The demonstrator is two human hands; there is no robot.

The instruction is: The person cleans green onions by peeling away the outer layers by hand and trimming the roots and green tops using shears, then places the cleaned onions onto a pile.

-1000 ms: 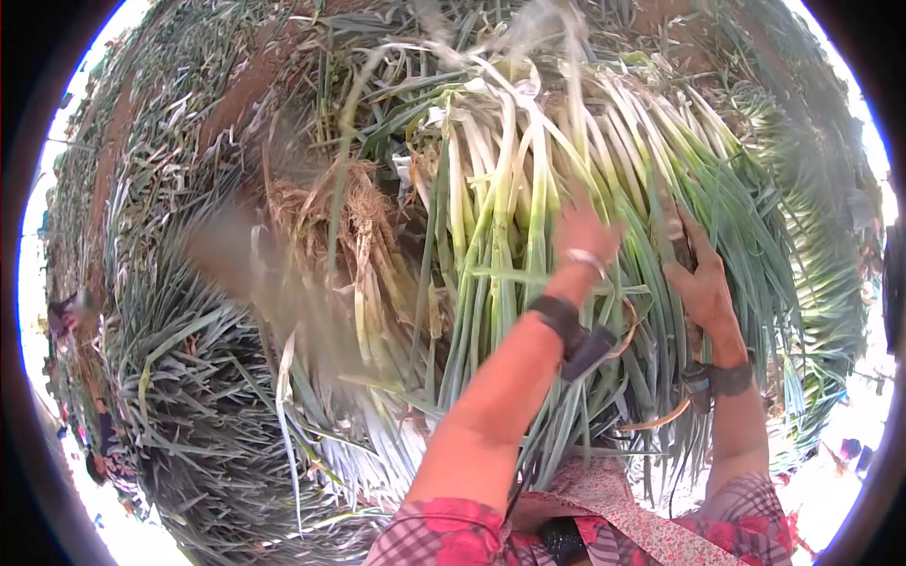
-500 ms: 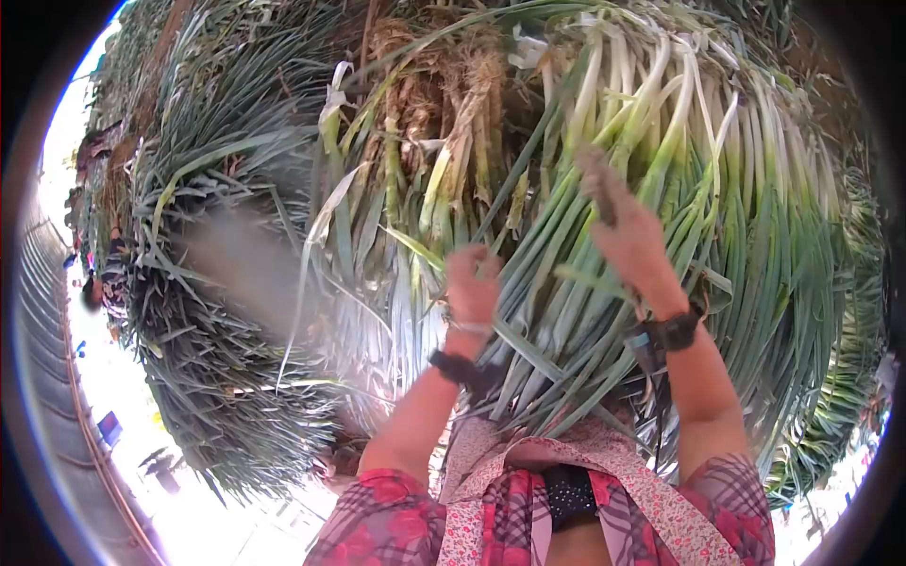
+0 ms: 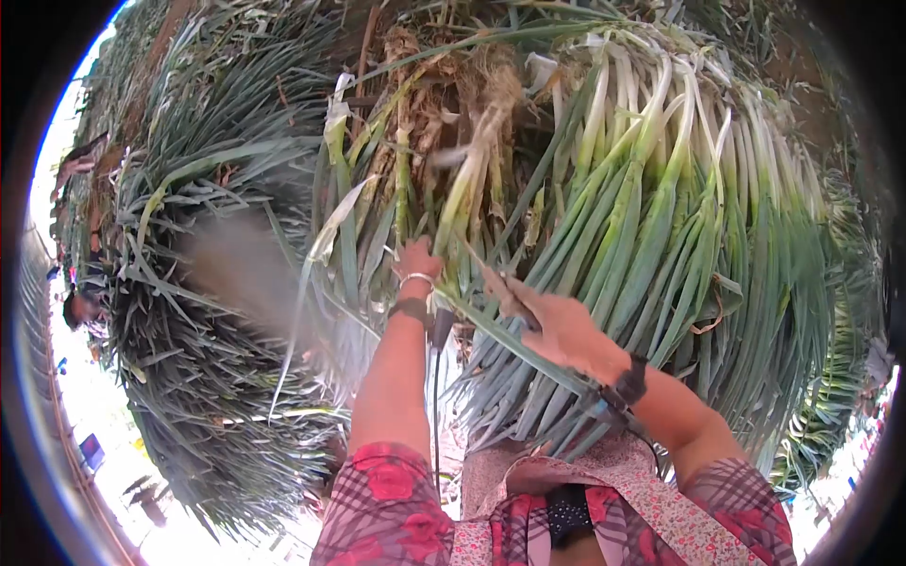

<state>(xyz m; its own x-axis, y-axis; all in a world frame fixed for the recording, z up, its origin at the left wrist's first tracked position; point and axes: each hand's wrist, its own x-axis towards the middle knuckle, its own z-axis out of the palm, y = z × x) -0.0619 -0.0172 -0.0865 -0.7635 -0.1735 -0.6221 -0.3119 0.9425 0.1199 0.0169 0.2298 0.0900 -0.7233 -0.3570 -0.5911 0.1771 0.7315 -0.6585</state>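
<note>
Among the unpeeled green onions with brown, rooty ends, my left hand is closed around stalks at centre. A knife with a brownish blade is in my right hand, its tip pointing up and left toward those stalks. Long green leaves lie under and beside my right wrist. To the right spreads a thick layer of cleaned green onions, white ends up and green leaves hanging down toward my apron.
A large heap of green onions fills the left side. More bundles stand at the far right. A blurred person is at the far left edge, beside a ribbed wall or roof.
My left hand has moved left and closed on stalks. My right hand with the knife has come down and left, from over the cleaned onions to near the unpeeled ones.
</note>
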